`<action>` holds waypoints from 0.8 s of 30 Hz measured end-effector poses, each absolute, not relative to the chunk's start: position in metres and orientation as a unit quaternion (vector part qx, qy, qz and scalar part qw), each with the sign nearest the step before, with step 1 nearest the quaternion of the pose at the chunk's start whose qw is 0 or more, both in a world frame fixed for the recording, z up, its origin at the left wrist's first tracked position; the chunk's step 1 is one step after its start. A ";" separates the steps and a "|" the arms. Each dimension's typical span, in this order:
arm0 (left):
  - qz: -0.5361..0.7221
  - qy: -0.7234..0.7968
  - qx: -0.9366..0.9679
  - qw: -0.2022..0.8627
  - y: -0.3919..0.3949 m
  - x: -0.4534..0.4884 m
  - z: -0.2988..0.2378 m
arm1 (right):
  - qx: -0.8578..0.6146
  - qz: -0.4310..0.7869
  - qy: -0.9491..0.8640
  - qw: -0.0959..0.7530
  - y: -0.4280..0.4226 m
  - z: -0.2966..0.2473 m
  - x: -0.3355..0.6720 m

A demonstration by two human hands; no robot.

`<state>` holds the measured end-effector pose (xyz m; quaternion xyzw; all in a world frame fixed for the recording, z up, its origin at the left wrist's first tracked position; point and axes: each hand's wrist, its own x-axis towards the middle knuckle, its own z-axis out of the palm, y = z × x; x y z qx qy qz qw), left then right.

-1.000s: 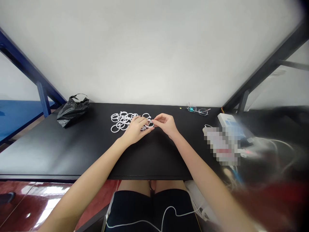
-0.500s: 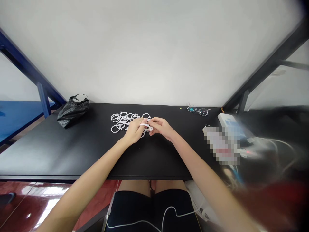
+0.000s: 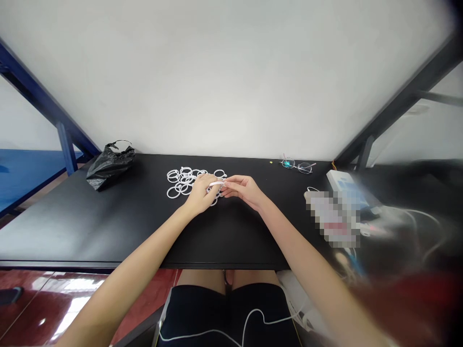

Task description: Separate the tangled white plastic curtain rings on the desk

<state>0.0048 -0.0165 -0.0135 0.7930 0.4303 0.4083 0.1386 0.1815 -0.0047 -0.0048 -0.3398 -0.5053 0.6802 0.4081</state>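
No text, label, brand or number can be read here. The white box [image 3: 342, 180] at the right end of the black table [image 3: 108, 226] bears blue marks too blurred to read, and the patch beside it is pixelated.

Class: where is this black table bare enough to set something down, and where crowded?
Bare: near-left table before the black bag; between bag and white rings; between right hand and glasses. Crowded: the rings, where left hand and right hand pinch one ring; the cables at the right end.
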 end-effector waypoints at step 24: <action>0.415 0.447 0.769 0.193 -0.018 0.005 -0.015 | -0.312 0.642 -0.525 0.464 -0.002 -0.017 0.179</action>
